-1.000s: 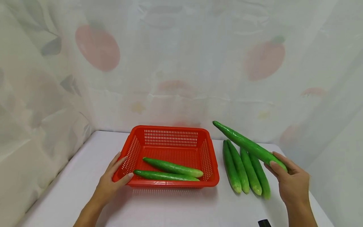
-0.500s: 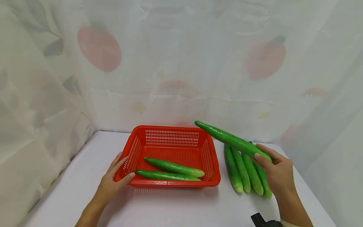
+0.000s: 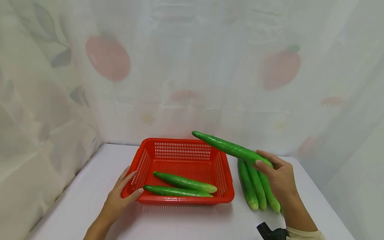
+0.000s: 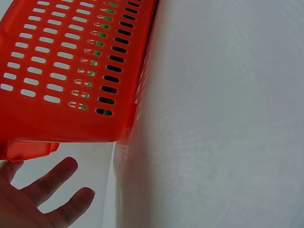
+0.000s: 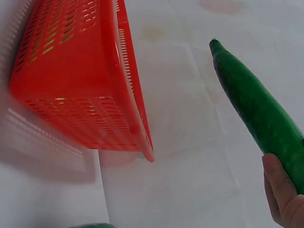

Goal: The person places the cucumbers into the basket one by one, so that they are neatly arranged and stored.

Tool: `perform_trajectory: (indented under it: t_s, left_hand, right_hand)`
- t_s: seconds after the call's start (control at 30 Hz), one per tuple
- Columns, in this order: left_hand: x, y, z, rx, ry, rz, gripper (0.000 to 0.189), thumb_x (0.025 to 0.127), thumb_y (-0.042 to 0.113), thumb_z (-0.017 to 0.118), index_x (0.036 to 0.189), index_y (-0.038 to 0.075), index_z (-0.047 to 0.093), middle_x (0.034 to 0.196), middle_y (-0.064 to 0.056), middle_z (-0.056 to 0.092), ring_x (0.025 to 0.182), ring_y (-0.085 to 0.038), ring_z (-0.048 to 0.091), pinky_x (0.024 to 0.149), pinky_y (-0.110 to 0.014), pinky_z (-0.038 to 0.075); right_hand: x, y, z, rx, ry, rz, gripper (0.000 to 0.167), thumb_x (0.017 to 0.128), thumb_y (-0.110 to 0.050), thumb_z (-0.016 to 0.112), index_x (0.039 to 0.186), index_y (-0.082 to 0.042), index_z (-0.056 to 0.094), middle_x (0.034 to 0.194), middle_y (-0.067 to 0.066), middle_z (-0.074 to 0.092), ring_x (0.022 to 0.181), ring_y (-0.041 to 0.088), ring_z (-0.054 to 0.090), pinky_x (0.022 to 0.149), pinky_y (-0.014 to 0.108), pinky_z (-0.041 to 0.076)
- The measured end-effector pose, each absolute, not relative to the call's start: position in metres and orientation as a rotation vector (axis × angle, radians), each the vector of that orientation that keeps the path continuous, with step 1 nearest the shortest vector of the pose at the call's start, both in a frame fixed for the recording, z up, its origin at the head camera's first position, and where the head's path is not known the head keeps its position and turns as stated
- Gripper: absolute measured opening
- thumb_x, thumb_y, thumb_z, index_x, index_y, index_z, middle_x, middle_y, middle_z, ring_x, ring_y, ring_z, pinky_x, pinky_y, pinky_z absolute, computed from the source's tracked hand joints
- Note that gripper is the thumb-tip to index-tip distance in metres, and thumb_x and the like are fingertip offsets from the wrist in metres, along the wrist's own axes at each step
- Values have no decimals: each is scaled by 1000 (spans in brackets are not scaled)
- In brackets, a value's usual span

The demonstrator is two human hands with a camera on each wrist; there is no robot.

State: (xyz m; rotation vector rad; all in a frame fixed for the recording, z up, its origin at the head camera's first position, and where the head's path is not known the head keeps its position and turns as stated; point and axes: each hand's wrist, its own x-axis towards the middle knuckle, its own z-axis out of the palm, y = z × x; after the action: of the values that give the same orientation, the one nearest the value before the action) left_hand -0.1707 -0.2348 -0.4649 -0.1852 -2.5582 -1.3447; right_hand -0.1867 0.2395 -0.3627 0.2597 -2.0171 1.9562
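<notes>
My right hand grips the thick end of a long green cucumber, thumb on the near side. Raised and slanting, its thin tip points left and overlaps the back right rim of a red plastic basket. The right wrist view shows the cucumber to the right of the basket wall. At the basket's front left corner rests my left hand, fingers spread along the rim and thumb at the front edge. Its fingers are extended in the left wrist view. Two cucumbers lie inside the basket.
Several more cucumbers lie side by side on the white table, right of the basket, partly hidden by my right hand. A black object shows by the right sleeve. Pale printed sheeting hangs behind the table.
My right hand has carried the cucumber left, from over the cucumbers on the table toward the basket, and its tip now overlaps the rim. The left hand stays at the corner.
</notes>
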Motion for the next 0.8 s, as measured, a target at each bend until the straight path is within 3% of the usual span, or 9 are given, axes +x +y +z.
perform_trajectory:
  t_s: [0.3,0.57,0.8]
  left_hand:
    - [-172,-235,-467,-196,-2544,-1348,66,88,33,71,145,14,44,157,0,20,137,-33,25,96,-61,34]
    - [-174,-236,-466,-198,-2546,-1347,66,88,33,71,145,15,44,157,1,20,136,-32,26,96,-60,33]
    - [-172,-237,-464,-178,-2585,-1323,67,89,35,70,147,16,43,158,1,18,136,-33,28,95,-55,38]
  right_hand:
    - [-198,226,-364,273,-2084,1942,43,92,-11,68,128,10,56,126,18,53,99,19,65,83,29,49]
    - [-208,214,-368,305,-2120,1974,45,92,-12,68,130,9,55,128,21,52,95,29,67,84,29,49]
    - [-214,201,-372,317,-2163,1959,43,91,-15,69,128,5,58,125,20,56,92,28,68,83,29,50]
